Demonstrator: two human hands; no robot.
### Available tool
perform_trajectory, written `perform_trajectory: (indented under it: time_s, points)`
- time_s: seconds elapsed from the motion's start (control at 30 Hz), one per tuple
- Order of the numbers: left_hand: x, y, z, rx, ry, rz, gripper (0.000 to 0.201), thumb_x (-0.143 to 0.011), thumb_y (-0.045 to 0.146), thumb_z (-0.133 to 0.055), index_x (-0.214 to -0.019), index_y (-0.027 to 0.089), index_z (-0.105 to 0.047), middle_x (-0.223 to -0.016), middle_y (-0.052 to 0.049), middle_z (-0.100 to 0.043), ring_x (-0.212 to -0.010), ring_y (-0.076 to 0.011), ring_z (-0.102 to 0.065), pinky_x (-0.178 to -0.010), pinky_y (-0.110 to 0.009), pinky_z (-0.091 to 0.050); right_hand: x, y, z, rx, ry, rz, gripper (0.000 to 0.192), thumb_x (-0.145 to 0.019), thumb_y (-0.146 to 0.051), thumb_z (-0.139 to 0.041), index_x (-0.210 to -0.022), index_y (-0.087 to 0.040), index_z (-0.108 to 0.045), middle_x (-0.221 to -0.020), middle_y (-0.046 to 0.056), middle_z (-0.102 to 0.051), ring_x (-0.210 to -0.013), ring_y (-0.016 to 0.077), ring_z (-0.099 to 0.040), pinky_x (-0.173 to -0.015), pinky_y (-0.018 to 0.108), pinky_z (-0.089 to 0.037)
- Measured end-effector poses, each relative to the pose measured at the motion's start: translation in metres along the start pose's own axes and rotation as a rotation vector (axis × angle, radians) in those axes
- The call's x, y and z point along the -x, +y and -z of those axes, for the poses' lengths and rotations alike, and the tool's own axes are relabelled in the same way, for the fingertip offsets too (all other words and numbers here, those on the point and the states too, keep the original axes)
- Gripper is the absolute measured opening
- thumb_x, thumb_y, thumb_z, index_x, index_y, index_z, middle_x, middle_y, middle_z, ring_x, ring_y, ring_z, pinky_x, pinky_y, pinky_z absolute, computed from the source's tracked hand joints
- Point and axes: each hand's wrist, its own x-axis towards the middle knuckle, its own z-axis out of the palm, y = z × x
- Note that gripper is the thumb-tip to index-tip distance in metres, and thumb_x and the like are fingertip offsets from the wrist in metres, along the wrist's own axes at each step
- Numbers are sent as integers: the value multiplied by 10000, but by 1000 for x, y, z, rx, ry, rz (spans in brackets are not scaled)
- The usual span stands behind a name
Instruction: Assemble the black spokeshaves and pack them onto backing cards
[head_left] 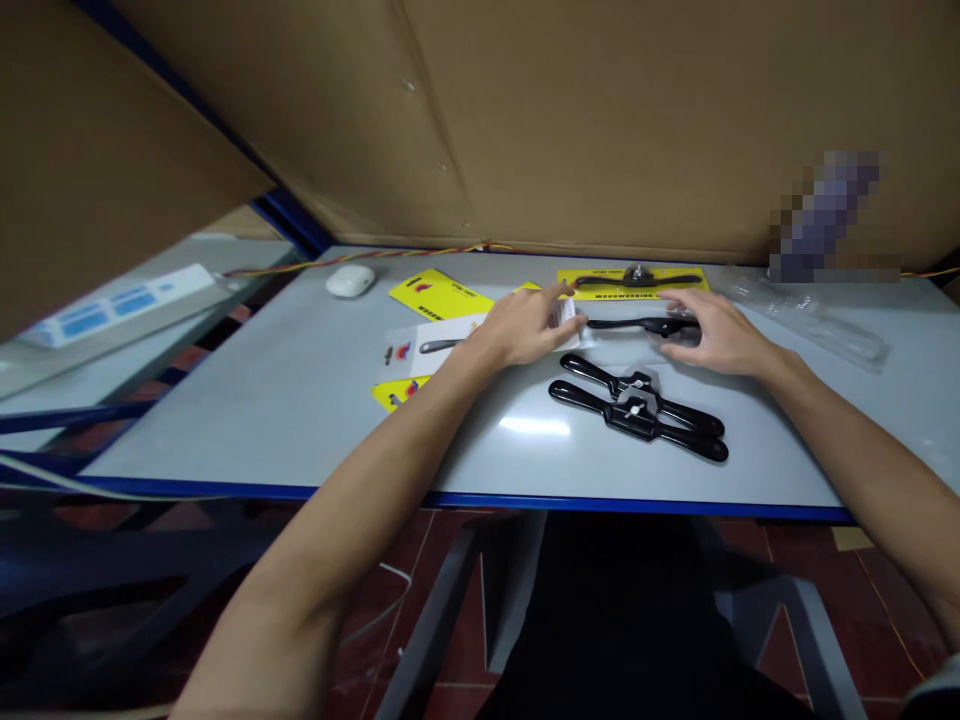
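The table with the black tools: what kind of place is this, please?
Probably a small packing workstation: a grey table walled with cardboard sheets, loose black spokeshaves and yellow retail cards lying between the left hand and right hand.

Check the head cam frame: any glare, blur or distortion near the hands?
Head view: soft white glare patch on the table just in front of the two loose black spokeshaves; left hand and right hand slightly soft; table edge bows from the wide lens; a pixelated block sits top right; floor below is dim.
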Motion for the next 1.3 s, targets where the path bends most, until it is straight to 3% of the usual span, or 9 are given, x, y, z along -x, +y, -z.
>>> perform_trajectory:
  time_s: [0.13,0.27,0.57,0.77,1.1,1.3]
  points:
    - [-2,2,5,-55,-60,-17,627,-1040,634,-385,-1163,145,-758,-1090,-185,-785,-973,-354,-711,-803,-426,-500,0,0,-1,15,27,20,734,-866,-503,-716,-1542,-243,-600,-1485,169,-693,-1345,447,-644,-1136,675,-489]
    - [-2,2,7,-58,-71,-26,634,-1031,659,-369,-1095,160,-755,-1070,-182,-775,-932,-335,-696,-771,-416,-491,-1,-1,-1,41,26,11,711,-858,-510,-734,-1519,-276,-617,-1401,163,-704,-1286,442,-651,-1100,667,-499]
    - [1,4,12,0,-111,1,656,-1029,658,-368,-1179,177,-788,-957,-132,-780,-873,-320,-698,-748,-390,-481,-1,1,-4,82,36,6,705,-849,-517,-732,-1502,-269,-639,-1369,168,-669,-1260,452,-631,-1077,669,-489]
    - [-1,1,7,13,-105,-67,625,-1023,622,-376,-1151,160,-778,-864,-126,-754,-819,-309,-680,-748,-402,-476,0,0,-4,91,55,12,704,-836,-512,-742,-1488,-257,-662,-1396,164,-652,-1250,442,-633,-1091,658,-478]
    - [0,10,-2,-1,-2,-102,648,-1072,565,-350,-1372,133,-727,-1227,-198,-766,-1107,-378,-705,-933,-485,-546,1,-4,-8,72,65,47,734,-846,-504,-761,-1542,-297,-655,-1389,143,-650,-1267,428,-618,-1120,659,-474]
    - [0,15,-2,4,21,-93,600,-1096,521,-376,-1403,145,-728,-1223,-189,-731,-1098,-367,-698,-947,-474,-543,0,-10,-13,66,90,62,732,-860,-497,-760,-1555,-289,-661,-1401,155,-651,-1291,442,-602,-1149,679,-450]
